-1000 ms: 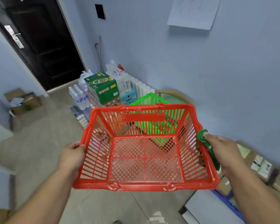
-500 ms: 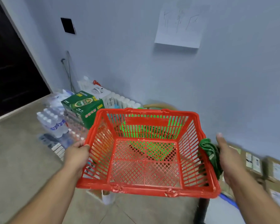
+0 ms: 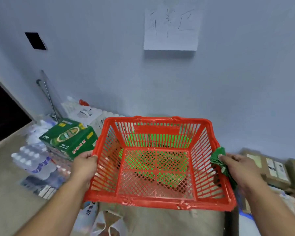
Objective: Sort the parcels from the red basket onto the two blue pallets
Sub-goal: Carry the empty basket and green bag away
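Note:
I hold an empty red basket (image 3: 157, 204) up in front of me, with nothing inside it. My left hand (image 3: 84, 165) grips its left rim. My right hand (image 3: 237, 167) presses a crumpled green cloth (image 3: 219, 156) against the right rim. A green basket (image 3: 153, 160) shows through the red mesh underneath. Several brown parcels (image 3: 276, 169) with white labels lie stacked low at the right. A sliver of a blue pallet (image 3: 244, 213) peeks out below them.
A green carton (image 3: 68, 137) sits on packs of water bottles (image 3: 32, 160) at the left, with white boxes (image 3: 85, 113) behind against the wall. A handwritten paper sheet (image 3: 171, 28) hangs on the blue wall. A dark doorway (image 3: 2, 116) is at far left. Plastic bags (image 3: 106, 223) lie on the floor below.
My view has swung right, away from the door toward the wall. The red basket now sits over the green basket. My right hand let go briefly, then closed again on the cloth at the rim.

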Action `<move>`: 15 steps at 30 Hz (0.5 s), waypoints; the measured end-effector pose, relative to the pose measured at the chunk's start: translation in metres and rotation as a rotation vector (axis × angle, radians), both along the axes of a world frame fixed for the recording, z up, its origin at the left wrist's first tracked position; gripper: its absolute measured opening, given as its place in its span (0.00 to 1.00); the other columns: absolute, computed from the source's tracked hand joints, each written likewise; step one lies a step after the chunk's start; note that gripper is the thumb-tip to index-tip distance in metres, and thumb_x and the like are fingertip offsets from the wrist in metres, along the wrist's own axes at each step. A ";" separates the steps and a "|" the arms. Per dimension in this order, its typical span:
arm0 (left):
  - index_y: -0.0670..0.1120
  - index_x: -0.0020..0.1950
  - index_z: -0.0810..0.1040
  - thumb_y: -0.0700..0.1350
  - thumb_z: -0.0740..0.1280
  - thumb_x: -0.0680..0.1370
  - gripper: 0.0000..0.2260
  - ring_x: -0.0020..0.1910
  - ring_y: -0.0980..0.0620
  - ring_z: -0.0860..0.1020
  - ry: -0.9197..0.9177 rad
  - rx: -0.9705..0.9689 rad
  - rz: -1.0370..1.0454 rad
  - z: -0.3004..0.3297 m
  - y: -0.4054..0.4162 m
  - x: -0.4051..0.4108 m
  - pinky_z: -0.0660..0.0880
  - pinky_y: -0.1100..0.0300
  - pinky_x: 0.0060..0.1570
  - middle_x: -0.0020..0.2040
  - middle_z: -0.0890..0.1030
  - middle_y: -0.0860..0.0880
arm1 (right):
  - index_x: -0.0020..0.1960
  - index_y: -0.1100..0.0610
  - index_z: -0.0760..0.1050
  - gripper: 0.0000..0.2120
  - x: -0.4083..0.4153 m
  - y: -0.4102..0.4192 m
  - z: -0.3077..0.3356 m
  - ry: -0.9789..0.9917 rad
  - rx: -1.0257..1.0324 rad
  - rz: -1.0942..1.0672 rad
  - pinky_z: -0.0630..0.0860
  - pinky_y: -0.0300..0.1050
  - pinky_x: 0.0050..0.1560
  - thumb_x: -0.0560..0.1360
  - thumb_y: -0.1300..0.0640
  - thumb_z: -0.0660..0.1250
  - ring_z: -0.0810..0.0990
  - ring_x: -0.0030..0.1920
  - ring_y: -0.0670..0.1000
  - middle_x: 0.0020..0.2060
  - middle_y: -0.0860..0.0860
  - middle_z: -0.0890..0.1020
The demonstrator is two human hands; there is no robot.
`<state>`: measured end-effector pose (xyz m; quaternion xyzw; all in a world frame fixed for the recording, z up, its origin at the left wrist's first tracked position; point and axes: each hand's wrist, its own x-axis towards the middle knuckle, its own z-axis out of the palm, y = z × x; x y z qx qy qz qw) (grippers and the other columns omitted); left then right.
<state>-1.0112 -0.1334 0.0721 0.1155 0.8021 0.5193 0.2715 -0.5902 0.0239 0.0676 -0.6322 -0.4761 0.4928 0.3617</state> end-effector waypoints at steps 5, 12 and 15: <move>0.45 0.48 0.84 0.41 0.66 0.83 0.08 0.32 0.40 0.85 0.051 -0.049 -0.025 0.011 0.046 -0.019 0.85 0.42 0.37 0.36 0.87 0.40 | 0.46 0.56 0.88 0.05 -0.020 0.032 0.006 -0.002 -0.015 -0.043 0.86 0.63 0.55 0.78 0.58 0.73 0.90 0.43 0.61 0.37 0.53 0.90; 0.46 0.49 0.85 0.42 0.67 0.81 0.07 0.32 0.44 0.85 0.085 -0.051 -0.069 0.008 0.100 -0.053 0.84 0.48 0.37 0.38 0.88 0.42 | 0.46 0.55 0.88 0.06 -0.039 0.060 -0.001 0.020 -0.063 -0.118 0.85 0.67 0.55 0.78 0.57 0.73 0.90 0.42 0.61 0.38 0.54 0.91; 0.43 0.50 0.84 0.41 0.67 0.81 0.07 0.35 0.42 0.85 0.090 -0.043 -0.098 0.000 0.128 -0.070 0.84 0.43 0.42 0.40 0.87 0.40 | 0.45 0.56 0.88 0.07 -0.050 0.069 -0.004 0.016 -0.064 -0.149 0.86 0.65 0.55 0.78 0.59 0.72 0.90 0.42 0.62 0.37 0.54 0.90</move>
